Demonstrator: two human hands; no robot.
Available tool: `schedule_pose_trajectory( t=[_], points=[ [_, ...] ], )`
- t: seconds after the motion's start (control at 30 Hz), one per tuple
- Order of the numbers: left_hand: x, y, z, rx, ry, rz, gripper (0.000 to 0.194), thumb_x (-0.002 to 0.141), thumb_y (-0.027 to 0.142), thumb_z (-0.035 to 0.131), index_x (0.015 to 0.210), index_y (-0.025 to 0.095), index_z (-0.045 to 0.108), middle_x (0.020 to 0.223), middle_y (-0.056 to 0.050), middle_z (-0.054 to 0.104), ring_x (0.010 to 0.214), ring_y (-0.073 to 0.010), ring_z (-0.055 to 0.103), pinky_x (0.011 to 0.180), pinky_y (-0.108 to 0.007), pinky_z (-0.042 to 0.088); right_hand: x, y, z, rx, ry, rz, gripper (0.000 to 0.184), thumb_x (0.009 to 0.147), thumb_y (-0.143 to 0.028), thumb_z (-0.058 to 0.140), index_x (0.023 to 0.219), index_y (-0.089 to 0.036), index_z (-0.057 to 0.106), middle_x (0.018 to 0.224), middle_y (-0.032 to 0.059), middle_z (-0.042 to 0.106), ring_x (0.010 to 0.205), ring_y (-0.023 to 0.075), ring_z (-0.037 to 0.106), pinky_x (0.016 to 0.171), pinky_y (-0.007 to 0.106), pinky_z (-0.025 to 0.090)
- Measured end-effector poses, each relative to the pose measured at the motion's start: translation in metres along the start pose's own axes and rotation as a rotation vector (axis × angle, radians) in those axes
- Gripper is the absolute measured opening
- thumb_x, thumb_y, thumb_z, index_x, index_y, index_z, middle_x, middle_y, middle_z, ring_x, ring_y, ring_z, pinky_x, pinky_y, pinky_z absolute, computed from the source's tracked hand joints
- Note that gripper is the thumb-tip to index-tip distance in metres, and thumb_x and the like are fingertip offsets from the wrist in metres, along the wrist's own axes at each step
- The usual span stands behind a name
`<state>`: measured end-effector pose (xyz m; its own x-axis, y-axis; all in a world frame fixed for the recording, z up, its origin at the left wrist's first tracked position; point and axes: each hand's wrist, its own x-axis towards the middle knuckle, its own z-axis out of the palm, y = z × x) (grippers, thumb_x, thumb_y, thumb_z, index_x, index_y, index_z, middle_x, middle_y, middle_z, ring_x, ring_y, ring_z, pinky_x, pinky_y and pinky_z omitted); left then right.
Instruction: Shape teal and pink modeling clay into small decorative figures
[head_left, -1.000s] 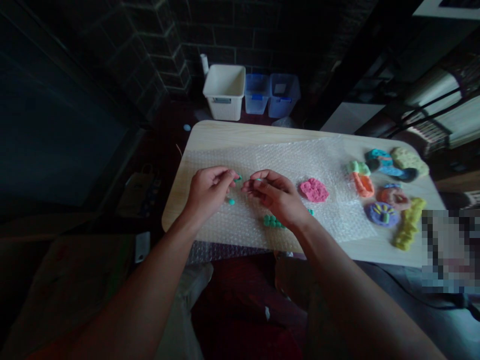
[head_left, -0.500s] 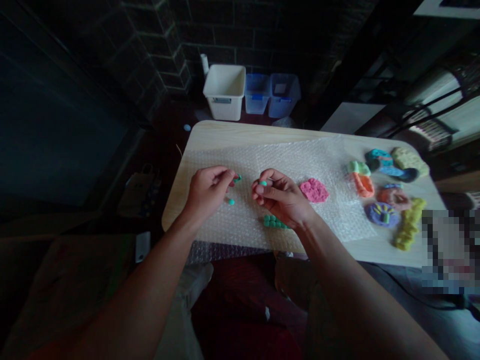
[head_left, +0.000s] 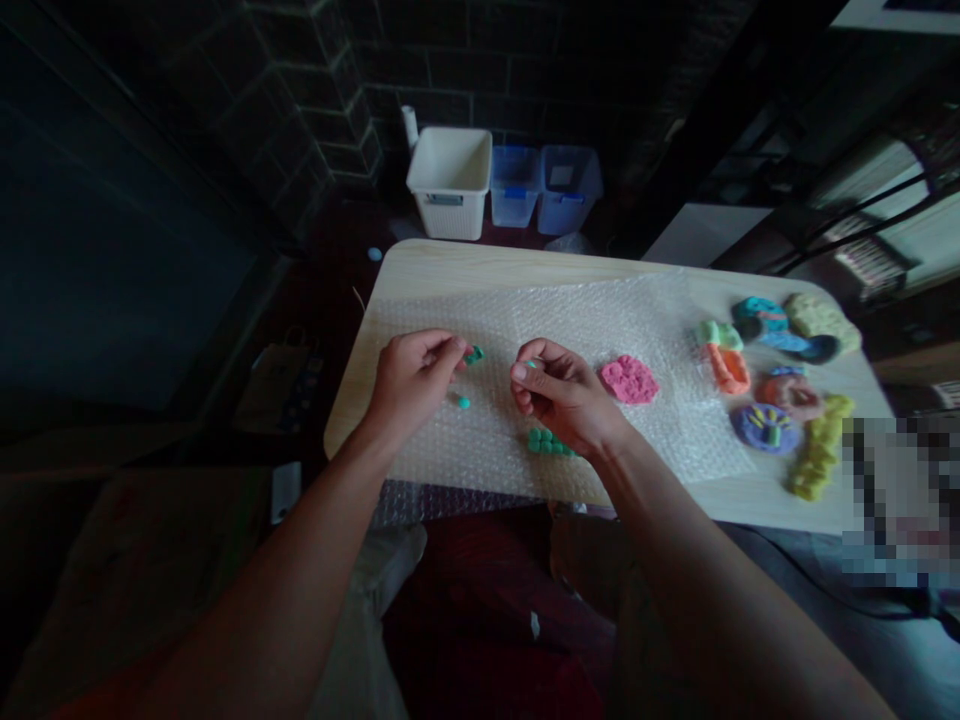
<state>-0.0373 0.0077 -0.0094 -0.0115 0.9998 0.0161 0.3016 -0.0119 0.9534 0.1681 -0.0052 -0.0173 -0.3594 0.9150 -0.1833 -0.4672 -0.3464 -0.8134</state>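
My right hand [head_left: 559, 390] is closed, with a small green clay ball [head_left: 532, 364] pinched between thumb and fingers, mostly hidden by the thumb. To its left, my left hand [head_left: 424, 375] is closed in a pinch. A darker green clay piece [head_left: 475, 354] shows at its fingertips and appears held there. Below those fingers a loose green clay ball [head_left: 464, 403] lies on the bubble wrap [head_left: 420, 450]. Rows of green clay balls [head_left: 547, 441] sit beneath my right hand, which partly covers them. A bumpy pink clay piece [head_left: 629, 380] rests just right of that hand.
Bubble wrap covers much of the pale wooden table [head_left: 525, 262]. Several coloured clay shapes stand at the right, including a purple disc [head_left: 765, 429] and a yellow strip [head_left: 821, 447]. A white bin [head_left: 452, 190] and blue-tinted tubs [head_left: 568, 190] are on the floor beyond.
My right thumb has shifted over the green ball, which shows less than before. The left hand has stayed almost still.
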Motion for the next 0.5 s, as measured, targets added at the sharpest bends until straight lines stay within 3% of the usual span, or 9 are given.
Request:
schedule_pose_trajectory(
  t=[0.07,0.17,0.27,0.33,0.4,0.43,0.5],
  points=[
    [0.0004,-0.0019,-0.0004,0.01,-0.004,0.006,0.026,0.095,0.038,0.068,0.082,0.018,0.078,0.075,-0.005,0.075,0.066,-0.0166,0.066,0.061,-0.027,0.047,0.0001,-0.0002,0.0015,0.018,-0.011,0.013,0.035,0.072,-0.03,0.101,0.084,-0.022,0.068,0.075,-0.003,0.078,0.064,0.0099,0.072,0.06,0.018,0.056],
    [0.001,-0.0048,-0.0014,0.033,-0.009,0.031,0.027,0.096,0.038,0.067,0.085,0.017,0.079,0.078,-0.006,0.076,0.069,-0.0172,0.067,0.063,-0.028,0.048,0.0005,-0.0005,0.0037,0.034,-0.004,0.081,0.036,0.08,-0.044,0.095,0.088,-0.022,0.068,0.09,0.0052,0.085,0.078,0.0177,0.081,0.068,0.026,0.064],
    [0.0014,-0.0056,-0.0023,0.043,-0.002,0.036,0.028,0.096,0.039,0.067,0.086,0.017,0.08,0.078,-0.006,0.077,0.068,-0.0171,0.067,0.063,-0.028,0.049,0.0014,0.0006,0.0032,0.022,0.029,0.126,0.046,0.088,-0.064,0.082,0.083,-0.02,0.068,0.075,0.0066,0.082,0.063,0.0186,0.078,0.054,0.026,0.061],
    [0.0014,-0.0044,-0.0028,0.042,0.008,0.023,0.027,0.095,0.038,0.067,0.086,0.017,0.08,0.077,-0.006,0.077,0.067,-0.0168,0.067,0.061,-0.027,0.049,0.0019,0.0013,0.0012,0.014,0.036,0.1,0.051,0.086,-0.068,0.082,0.078,-0.019,0.07,0.056,0.0009,0.072,0.044,0.0131,0.065,0.04,0.021,0.049],
    [0.0013,-0.0027,-0.0036,0.047,0.019,0.02,0.025,0.094,0.036,0.068,0.085,0.016,0.08,0.076,-0.006,0.077,0.067,-0.0165,0.067,0.061,-0.026,0.048,0.0019,0.0011,-0.001,0.022,0.041,0.047,0.049,0.082,-0.064,0.088,0.076,-0.018,0.074,0.046,-0.0051,0.063,0.035,0.0071,0.051,0.034,0.017,0.039],
    [0.0012,-0.0018,-0.004,0.056,0.024,0.023,0.024,0.094,0.035,0.067,0.085,0.016,0.08,0.075,-0.006,0.077,0.066,-0.0163,0.067,0.061,-0.026,0.048,0.0016,0.0006,-0.0018,0.029,0.045,0.025,0.043,0.079,-0.058,0.092,0.079,-0.017,0.077,0.047,-0.0063,0.063,0.036,0.0055,0.051,0.036,0.016,0.039],
    [0.0012,-0.0009,-0.005,0.087,0.034,0.036,0.023,0.094,0.033,0.067,0.084,0.016,0.08,0.075,-0.006,0.077,0.067,-0.0162,0.068,0.061,-0.026,0.048,0.0008,-0.0007,-0.0025,0.043,0.032,0.008,0.032,0.075,-0.044,0.099,0.087,-0.019,0.083,0.061,-0.0041,0.074,0.048,0.0057,0.062,0.047,0.014,0.051]
  ],
)
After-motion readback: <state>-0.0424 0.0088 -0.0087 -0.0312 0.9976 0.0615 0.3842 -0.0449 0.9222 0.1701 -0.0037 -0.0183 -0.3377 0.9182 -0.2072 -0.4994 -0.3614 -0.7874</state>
